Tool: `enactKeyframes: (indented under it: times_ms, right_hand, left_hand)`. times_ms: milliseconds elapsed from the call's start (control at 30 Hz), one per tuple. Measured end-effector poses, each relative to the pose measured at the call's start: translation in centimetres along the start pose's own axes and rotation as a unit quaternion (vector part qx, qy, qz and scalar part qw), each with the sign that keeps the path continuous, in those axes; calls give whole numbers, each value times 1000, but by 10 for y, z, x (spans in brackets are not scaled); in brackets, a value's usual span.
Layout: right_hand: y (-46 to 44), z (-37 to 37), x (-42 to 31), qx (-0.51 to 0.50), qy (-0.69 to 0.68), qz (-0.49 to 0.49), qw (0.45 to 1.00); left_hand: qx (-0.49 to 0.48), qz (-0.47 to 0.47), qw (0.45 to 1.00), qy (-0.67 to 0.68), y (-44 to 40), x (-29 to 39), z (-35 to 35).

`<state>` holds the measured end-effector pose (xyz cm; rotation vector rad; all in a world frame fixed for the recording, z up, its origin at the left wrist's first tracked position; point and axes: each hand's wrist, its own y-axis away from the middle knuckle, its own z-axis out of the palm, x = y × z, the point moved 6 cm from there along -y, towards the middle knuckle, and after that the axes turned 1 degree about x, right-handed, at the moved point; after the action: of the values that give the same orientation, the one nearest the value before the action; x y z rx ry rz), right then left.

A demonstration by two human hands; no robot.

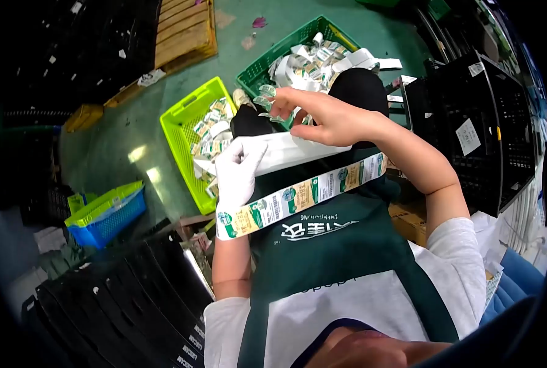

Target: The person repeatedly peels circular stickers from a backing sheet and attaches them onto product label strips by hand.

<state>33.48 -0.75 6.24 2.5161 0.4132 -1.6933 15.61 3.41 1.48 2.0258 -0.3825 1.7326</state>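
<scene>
My left hand [238, 168], in a white glove, is closed with thumb and fingers pinching a long label strip [298, 195]. The strip's white backing [286, 150] runs rightward from the glove. Its printed side, with green, white and tan labels, loops across in front of my apron, one end lying over my left wrist. My bare right hand [322, 116] hovers just above the backing, fingers apart and curved. Small clear and green stickers [266, 92] cling to its fingertips. Whether the right hand touches the strip I cannot tell.
A lime-green basket [175, 132] and a dark green crate [261, 70] hold heaps of label strips before my knees. Black crates [457, 129] stand at right, more black crates [132, 300] at lower left. A blue basket [111, 218] and a wooden pallet [184, 34] sit on the left.
</scene>
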Motion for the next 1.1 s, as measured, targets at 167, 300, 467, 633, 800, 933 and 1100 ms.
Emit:
enactKeyframes:
  times_ms: [167,300,467,633,800,933,1100]
  right_hand:
    - [1,3,-4,31,113,-65,991]
    - [10,6,-9,-10,-21,-16,1000]
    - [43,-71,-16,226,-252,-96,936]
    - [53,-71,15,240,-410,-19,880]
    - [42,-33,33,183,-298,31,937]
    - [26,31,20,-68,-268,182,944]
    - [8,99,25,-196,-106,171,960]
  left_hand:
    - [18,-3,1000,15,4,-3,-2]
    - [59,15,998,5,3,-6,-9]
    - [150,232,957,-85,56,59,-33]
    - [-100,541,834,-40,132,130,-15]
    - [-163,572,804,-14,125,146,-20]
    - [-38,529,847,-40,49,110,-59]
    - [148,253,940,-172,-61,111,-120]
